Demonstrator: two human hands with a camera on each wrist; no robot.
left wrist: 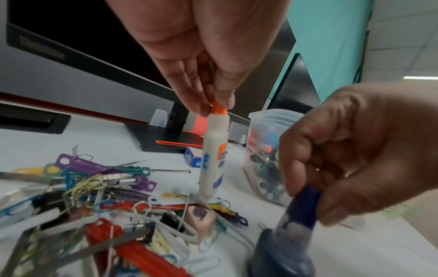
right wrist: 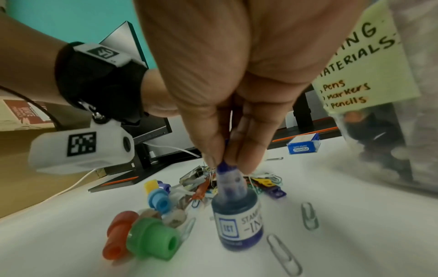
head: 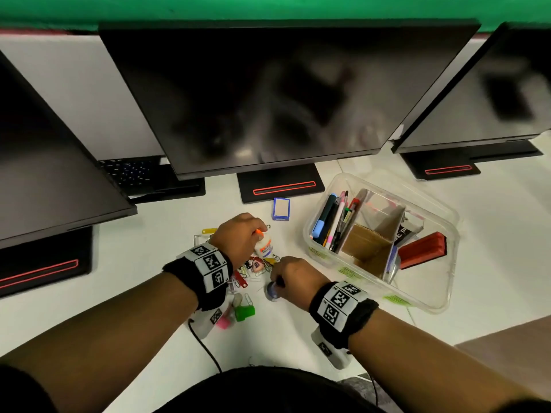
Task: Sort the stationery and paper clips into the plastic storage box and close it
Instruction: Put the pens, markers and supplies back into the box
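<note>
A person's right hand (head: 293, 271) pinches the tapered dark-blue cap of a small blue stamp-ink bottle (right wrist: 237, 219) that stands upright on the white desk (head: 298, 329), long axis vertical; part of its white label is cut off by the bottle's curve, and from the head view the hand hides most of it. Nearest the camera lie green, pink and orange plastic pencil sharpeners (right wrist: 151, 241) and loose silver paper clips (right wrist: 283, 253). Just beyond, the left hand (head: 238, 238) grips the orange tip of a white glue bottle (left wrist: 213, 157) between fingertips and thumb; the bottle hangs nearly upright, nozzle up, its base at a tangled heap of coloured paper clips and plastic key tags (left wrist: 94, 196), though whether it touches cannot be told. Farther right sits the clear plastic storage box (head: 441, 296), lidless, its cardboard dividers separating pens and markers (head: 334, 225) from a red stamp pad (head: 423, 251). A small blue paper-clip carton (head: 281, 208) lies behind, before three dark monitors (head: 268, 93).
</note>
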